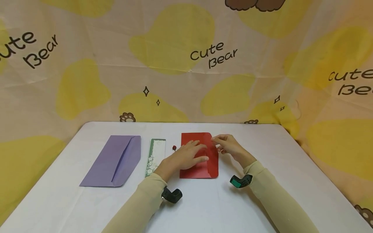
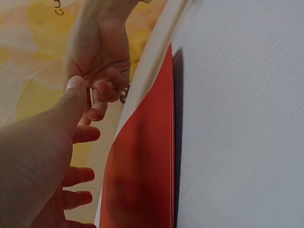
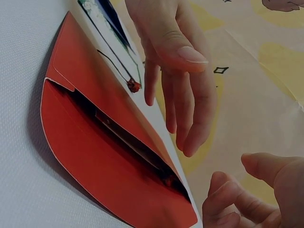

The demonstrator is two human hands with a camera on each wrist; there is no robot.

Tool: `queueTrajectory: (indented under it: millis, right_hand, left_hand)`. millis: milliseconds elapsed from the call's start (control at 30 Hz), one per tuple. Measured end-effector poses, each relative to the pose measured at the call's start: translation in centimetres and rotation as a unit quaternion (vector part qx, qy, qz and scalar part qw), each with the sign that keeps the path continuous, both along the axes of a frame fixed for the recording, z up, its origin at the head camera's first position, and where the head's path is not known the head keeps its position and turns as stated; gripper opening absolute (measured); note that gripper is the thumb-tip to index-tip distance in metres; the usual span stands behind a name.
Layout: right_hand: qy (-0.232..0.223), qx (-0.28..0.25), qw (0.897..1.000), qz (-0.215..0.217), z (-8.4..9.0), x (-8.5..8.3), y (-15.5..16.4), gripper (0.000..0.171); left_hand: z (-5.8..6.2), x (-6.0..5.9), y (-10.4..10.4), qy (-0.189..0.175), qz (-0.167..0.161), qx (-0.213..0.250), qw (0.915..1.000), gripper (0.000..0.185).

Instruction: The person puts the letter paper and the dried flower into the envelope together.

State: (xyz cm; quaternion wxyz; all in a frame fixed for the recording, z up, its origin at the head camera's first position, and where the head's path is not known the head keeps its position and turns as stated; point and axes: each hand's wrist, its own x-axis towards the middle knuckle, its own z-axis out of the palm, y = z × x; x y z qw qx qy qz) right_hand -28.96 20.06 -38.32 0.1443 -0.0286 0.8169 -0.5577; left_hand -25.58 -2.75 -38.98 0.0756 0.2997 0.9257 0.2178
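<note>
A red envelope (image 1: 193,173) lies on the table, its flap (image 3: 95,152) folded out to the right. Through its mouth, the right wrist view shows a flat card edge (image 3: 126,140) and a small dark red bit (image 3: 167,180) inside. Over the envelope hovers my left hand (image 1: 189,156), fingers loosely extended and holding nothing. My right hand (image 1: 231,148) is just above the flap's right edge, thumb and index apart in its wrist view, with no object visible between them. A small red rose (image 3: 134,85) on a thin dark stem lies left of the envelope.
Left of the rose is a white card (image 1: 158,150) with a green border and white flowers. A purple envelope (image 1: 106,161) with its flap out lies farther left. The white table (image 1: 221,210) ends at a patterned cloth backdrop (image 1: 175,84).
</note>
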Motion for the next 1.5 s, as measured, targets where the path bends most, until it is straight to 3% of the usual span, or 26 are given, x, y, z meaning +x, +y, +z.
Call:
queueTrajectory:
  millis: [633,867,1267,1500]
  right_hand:
    - [0.008,0.002,1.000,0.002,0.1,0.2,-0.2,0.044]
    - [0.012,-0.004,1.000,0.010,0.3,0.4,-0.5,0.044]
    - [0.044,-0.008,0.998,0.038,1.2,1.2,-1.2,0.045]
    - [0.066,-0.001,0.995,0.073,1.3,2.2,-2.5,0.043]
  left_hand:
    - [0.1,0.0,0.0,0.002,-0.005,0.003,1.0000,0.058]
    - [0.7,0.2,-0.3,0.013,-0.007,0.008,0.9999,0.057]
    - [2.0,0.6,-2.6,0.058,-0.004,-0.002,0.9983,0.057]
    - [2.6,1.6,-5.9,0.061,0.031,-0.014,0.9976,0.059]
